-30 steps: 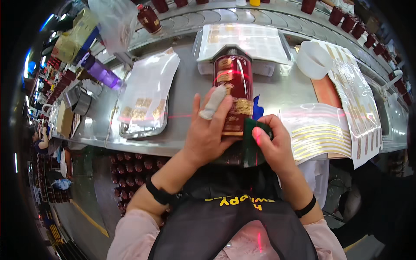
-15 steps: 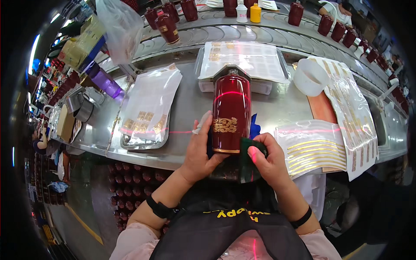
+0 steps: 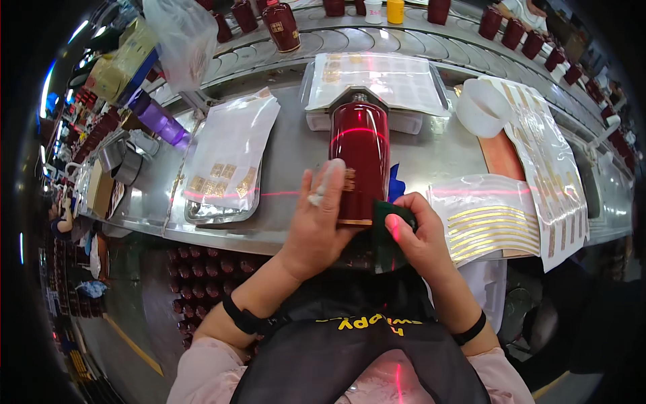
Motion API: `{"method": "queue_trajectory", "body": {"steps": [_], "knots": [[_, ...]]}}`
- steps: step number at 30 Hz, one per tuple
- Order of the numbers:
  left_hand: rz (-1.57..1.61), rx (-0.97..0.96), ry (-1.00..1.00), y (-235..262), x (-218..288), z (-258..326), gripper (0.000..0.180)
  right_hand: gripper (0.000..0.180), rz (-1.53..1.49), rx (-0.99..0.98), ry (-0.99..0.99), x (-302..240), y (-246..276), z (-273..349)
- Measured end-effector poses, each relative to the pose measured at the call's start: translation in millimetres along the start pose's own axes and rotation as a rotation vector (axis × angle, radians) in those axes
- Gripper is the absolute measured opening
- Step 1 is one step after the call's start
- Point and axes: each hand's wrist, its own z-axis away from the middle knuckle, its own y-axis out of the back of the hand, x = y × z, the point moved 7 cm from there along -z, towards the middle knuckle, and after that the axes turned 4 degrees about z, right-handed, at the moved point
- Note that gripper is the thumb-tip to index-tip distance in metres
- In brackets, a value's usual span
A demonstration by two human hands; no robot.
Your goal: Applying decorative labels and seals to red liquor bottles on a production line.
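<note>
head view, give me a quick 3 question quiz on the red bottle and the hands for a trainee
1. True or false: the red bottle lies on its side on the metal counter.
2. Which hand presses the dark green cloth against the bottle's base end? A) left hand B) right hand
3. Fill in: the sheet of curved gold strip stickers lies to the person's ____ of the bottle.

Key
1. True
2. B
3. right
</note>
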Motion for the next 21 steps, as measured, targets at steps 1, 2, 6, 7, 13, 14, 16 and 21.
{"method": "queue_trajectory", "body": {"steps": [1, 2, 6, 7, 13, 14, 16, 21], "knots": [[0.001, -0.005, -0.014, 0.4, -2.1, 3.6, 0.081, 0.019, 0.013, 0.020, 0.016, -0.8, 1.3, -0.6], [0.050, -0.008, 0.044, 1.0, -8.2, 7.4, 0.083, 0.019, 0.012, 0.014, 0.024, -0.9, 0.7, -0.5], [-0.052, -0.005, 0.015, 2.2, -2.6, 8.7, 0.082, 0.020, 0.063, 0.000, 0.046, -3.9, 0.2, -1.9], [-0.168, -0.020, -0.048, 1.1, 4.6, 5.6, 0.079, 0.020, 0.050, 0.002, 0.007, -2.4, 1.8, -1.4], [-0.305, -0.117, -0.184, 10.0, 13.9, -19.9, 0.075, 0.022, 0.159, 0.063, -0.059, -7.6, 24.9, -5.0], [-0.201, -0.145, -0.223, 9.8, 14.6, -22.8, 0.075, 0.021, 0.051, 0.053, 0.013, -13.6, 26.5, -9.4], [-0.099, -0.164, -0.242, 9.5, 11.3, -28.5, 0.076, 0.019, 0.006, 0.040, 0.033, -17.7, 29.9, -21.2], [-0.037, 0.062, -0.162, 26.8, -15.7, -20.9, 0.053, 0.021, 0.366, 0.251, 0.071, -32.0, 54.3, -37.1]]}}
